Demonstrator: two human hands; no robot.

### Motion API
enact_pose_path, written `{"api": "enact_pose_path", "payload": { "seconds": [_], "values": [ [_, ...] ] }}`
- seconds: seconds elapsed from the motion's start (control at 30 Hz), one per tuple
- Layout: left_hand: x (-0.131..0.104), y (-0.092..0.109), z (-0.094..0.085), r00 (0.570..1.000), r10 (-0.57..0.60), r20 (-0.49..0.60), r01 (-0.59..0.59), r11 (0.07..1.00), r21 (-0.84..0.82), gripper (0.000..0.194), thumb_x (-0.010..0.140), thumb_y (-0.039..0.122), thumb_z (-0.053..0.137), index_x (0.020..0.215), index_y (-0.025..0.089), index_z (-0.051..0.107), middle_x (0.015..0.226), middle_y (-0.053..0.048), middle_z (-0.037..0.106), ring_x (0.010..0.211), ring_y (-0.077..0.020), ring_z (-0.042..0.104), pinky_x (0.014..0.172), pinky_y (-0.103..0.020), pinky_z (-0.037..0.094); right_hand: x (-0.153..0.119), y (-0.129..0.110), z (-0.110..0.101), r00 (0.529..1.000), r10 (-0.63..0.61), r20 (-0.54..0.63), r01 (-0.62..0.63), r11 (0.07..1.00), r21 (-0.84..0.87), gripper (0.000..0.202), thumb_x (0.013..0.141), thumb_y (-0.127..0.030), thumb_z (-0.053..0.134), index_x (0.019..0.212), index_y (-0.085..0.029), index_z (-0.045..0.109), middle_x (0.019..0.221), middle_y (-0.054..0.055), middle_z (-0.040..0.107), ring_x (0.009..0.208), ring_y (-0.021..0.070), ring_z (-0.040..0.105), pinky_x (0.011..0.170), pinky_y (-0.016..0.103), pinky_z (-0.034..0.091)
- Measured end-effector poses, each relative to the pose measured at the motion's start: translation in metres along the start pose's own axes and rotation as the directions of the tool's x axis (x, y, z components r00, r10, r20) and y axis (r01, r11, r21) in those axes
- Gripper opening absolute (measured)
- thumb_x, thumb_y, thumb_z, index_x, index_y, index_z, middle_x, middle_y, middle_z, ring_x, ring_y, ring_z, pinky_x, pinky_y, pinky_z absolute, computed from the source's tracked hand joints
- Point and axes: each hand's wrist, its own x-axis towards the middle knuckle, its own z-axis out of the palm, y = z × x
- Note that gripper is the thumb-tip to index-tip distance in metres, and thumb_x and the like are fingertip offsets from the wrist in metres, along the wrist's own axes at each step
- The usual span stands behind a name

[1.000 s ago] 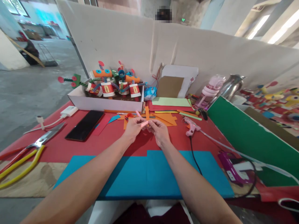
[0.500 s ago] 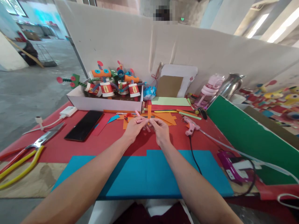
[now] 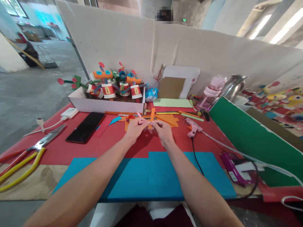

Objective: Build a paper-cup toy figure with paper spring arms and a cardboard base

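Over the middle of the red table, my left hand [image 3: 135, 128] and my right hand [image 3: 163, 130] meet fingertip to fingertip. Both are pinched on paper strips. An orange strip [image 3: 152, 114] stands up between the fingertips, and a pink strip [image 3: 139, 115] slants out by the left fingers. Which fingers grip which strip is partly hidden. Orange paper pieces [image 3: 174, 120] lie just behind the hands. To the right rests a pink glue gun [image 3: 194, 128].
A white box [image 3: 106, 105] of paper-cup figures stands behind. Left are a black phone [image 3: 85, 127] and large scissors [image 3: 39, 145]. Blue sheets [image 3: 132, 179] cover the front; a green box [image 3: 251, 142] and purple power strip [image 3: 236, 168] are right.
The orange strip between my fingertips has tilted slightly to the right and sits a little lower. My hands have barely shifted.
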Motion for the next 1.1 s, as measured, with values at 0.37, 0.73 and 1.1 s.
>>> {"api": "enact_pose_path", "payload": {
  "seconds": [0.37,0.73,1.1],
  "values": [
    [0.0018,-0.0022,-0.0022,1.000,0.014,0.012,-0.014,1.000,0.023,0.024,0.066,0.036,0.070,0.063,0.016,0.059,0.055,0.001,0.060,0.052,-0.0108,0.050,0.051,-0.023,0.040,0.0010,0.0022,-0.0027,0.994,0.072,0.087,-0.076,0.996,0.043,0.029,0.063,-0.043,0.076,0.069,-0.018,0.063,0.052,-0.006,0.059,0.049,0.0083,0.054,0.053,0.021,0.046],
    [0.0038,-0.0062,-0.0014,1.000,0.006,-0.015,-0.007,0.999,-0.037,0.022,0.063,0.033,0.072,0.063,0.015,0.060,0.054,0.002,0.058,0.051,-0.0102,0.051,0.052,-0.023,0.040,-0.0028,-0.0060,-0.0008,0.976,0.175,0.127,-0.187,0.977,0.097,0.028,0.061,-0.039,0.078,0.065,-0.018,0.060,0.058,-0.004,0.065,0.053,0.0089,0.061,0.059,0.023,0.054],
    [0.0036,-0.0034,-0.0014,0.998,-0.064,-0.007,0.063,0.989,-0.131,0.026,0.059,0.034,0.076,0.060,0.015,0.058,0.053,0.001,0.058,0.049,-0.0094,0.048,0.051,-0.024,0.039,-0.0017,-0.0067,-0.0044,0.964,0.190,0.185,-0.215,0.969,0.124,0.033,0.057,-0.038,0.084,0.068,-0.017,0.061,0.060,-0.001,0.069,0.056,0.0101,0.066,0.063,0.023,0.057]
  ]
}}
